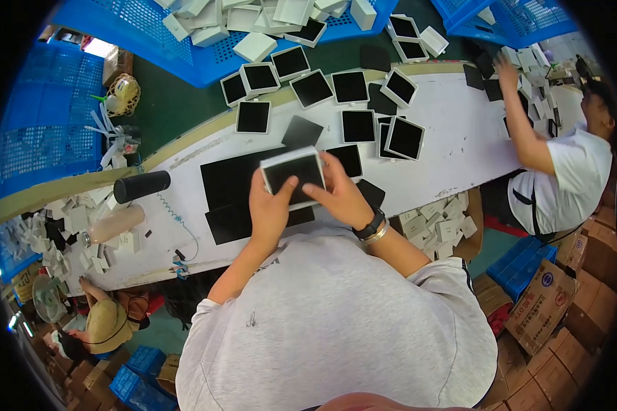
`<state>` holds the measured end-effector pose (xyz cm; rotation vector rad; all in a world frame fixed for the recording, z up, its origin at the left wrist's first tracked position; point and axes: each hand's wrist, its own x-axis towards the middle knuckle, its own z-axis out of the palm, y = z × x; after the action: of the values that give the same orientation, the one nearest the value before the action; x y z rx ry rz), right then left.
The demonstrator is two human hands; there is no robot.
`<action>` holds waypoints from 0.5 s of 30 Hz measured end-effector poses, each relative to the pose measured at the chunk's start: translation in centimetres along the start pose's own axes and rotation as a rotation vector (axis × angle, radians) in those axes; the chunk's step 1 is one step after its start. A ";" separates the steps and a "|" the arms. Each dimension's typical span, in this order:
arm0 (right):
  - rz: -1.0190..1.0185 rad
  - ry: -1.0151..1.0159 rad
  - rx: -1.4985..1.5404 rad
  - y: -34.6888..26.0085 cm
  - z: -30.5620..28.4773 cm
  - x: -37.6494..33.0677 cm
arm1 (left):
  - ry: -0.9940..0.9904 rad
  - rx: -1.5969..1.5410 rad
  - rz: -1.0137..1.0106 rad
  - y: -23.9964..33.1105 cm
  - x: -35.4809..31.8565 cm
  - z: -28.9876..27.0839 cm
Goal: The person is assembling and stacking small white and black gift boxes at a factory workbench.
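Observation:
Between my two hands is a small white box (277, 162) with a black insert filling its inside. My left hand (270, 209) grips its left side, and my right hand (341, 194) wraps round the right side. Both thumbs rest on the black insert. The fingers underneath are hidden. Below the box lie flat black sheets (233, 179) on the white table. A loose black pad (301, 131) sits just beyond it. Farther off are several similar open boxes with black inserts, such as one box (253, 116) and another box (358, 127).
Blue crates (206, 65) piled with white boxes stand beyond the table (452, 130). On the left are a black cylinder (142, 186), a pinkish bottle (116, 225) and a coiled cord. One co-worker (562, 157) reaches over the right end; another person (110, 318) sits at left.

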<state>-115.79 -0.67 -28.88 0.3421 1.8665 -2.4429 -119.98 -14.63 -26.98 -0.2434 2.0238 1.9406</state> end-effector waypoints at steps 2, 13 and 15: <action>0.174 -0.096 0.013 0.1 -1.0 0.3 | 0.007 -0.033 -0.039 0.3 1.2 0.1; 0.130 0.173 -0.346 0.5 -4.6 2.5 | -0.247 0.171 0.055 -0.9 6.5 3.9; -0.072 0.311 -0.804 0.3 -5.5 2.5 | -0.308 0.240 0.171 -0.9 7.1 5.1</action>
<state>-117.37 4.80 -31.01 0.6137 2.8065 -1.5167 -125.73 -8.87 -30.39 0.2768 2.0937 1.6791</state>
